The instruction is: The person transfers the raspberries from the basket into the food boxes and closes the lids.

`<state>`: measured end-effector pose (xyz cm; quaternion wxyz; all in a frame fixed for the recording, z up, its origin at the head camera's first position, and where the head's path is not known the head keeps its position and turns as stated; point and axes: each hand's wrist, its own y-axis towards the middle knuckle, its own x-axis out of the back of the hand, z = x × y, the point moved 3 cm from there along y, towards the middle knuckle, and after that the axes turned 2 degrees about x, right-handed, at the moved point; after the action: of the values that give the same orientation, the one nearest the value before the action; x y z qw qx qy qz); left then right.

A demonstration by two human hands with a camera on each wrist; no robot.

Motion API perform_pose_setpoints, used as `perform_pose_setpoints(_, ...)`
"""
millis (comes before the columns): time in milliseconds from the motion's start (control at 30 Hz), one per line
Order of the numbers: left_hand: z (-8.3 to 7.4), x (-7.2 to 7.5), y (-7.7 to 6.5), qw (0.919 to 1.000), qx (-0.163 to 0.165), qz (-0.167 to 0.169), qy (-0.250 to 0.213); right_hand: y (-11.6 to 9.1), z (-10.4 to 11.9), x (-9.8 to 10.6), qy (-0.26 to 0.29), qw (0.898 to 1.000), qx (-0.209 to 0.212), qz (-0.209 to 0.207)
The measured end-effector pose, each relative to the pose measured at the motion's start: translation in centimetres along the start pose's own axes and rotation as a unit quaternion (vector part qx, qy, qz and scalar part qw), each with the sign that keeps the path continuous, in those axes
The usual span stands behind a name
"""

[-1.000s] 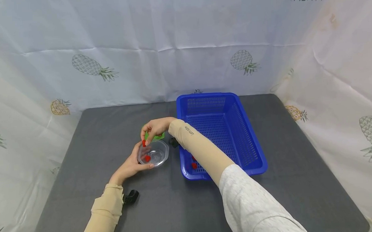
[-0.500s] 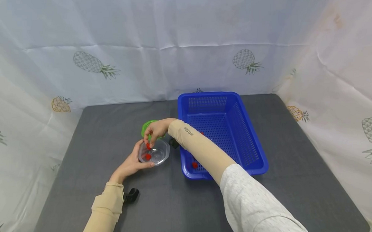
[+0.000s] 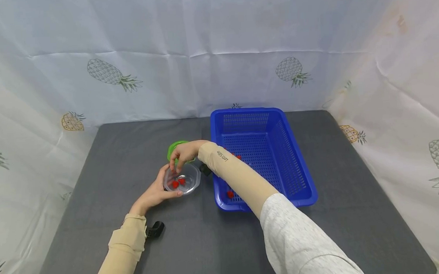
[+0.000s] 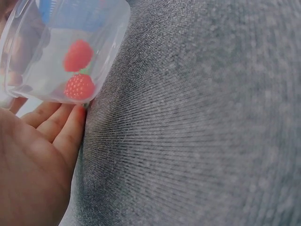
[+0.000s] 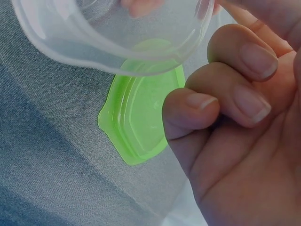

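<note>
My left hand [image 3: 156, 193] holds a clear plastic container [image 3: 193, 181] from its left side, thumb along the near rim and fingers on the far side. Two red raspberries lie in the container: one raspberry [image 4: 78, 55] next to another raspberry [image 4: 79, 86] in the left wrist view. Over the container's far rim hovers my right hand [image 3: 185, 152], its fingers loosely curled with nothing between them. Behind the container a green lid [image 5: 141, 117] lies on the dark cloth, partly hidden by the right hand in the head view.
A blue plastic basket [image 3: 302, 170] stands right of the container, with my right forearm [image 3: 239, 173] crossing above it. Inside are several raspberries, one raspberry [image 3: 230, 194] near its front left corner. A pineapple-print curtain [image 3: 195, 81] hangs behind the table.
My right hand has lowered a raspberry into the container and let it go; it now lies beside the first one. My left hand keeps its hold on the container.
</note>
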<state>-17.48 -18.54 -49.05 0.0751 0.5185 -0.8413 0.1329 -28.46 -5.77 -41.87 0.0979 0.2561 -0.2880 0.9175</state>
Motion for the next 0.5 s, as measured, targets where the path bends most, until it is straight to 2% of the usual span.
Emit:
perform_pose_setpoints(200,0.06,-0.04,0.01,0.9999,0.01,-0.001,0.009,0.13,-0.16,-0.08,0.003,1.0,0.001,0.006)
perform_pose_setpoints(367,-0.05,-0.01,0.01,1.0,0.002,0.005,-0.003,-0.16,0.22,0.06,0.014,1.0,0.012,0.005)
perform_pose_setpoints(500,-0.1,0.07,-0.1,0.9999,0.01,0.003,-0.005,-0.41,0.75,0.14,0.029,0.999,0.018,0.006)
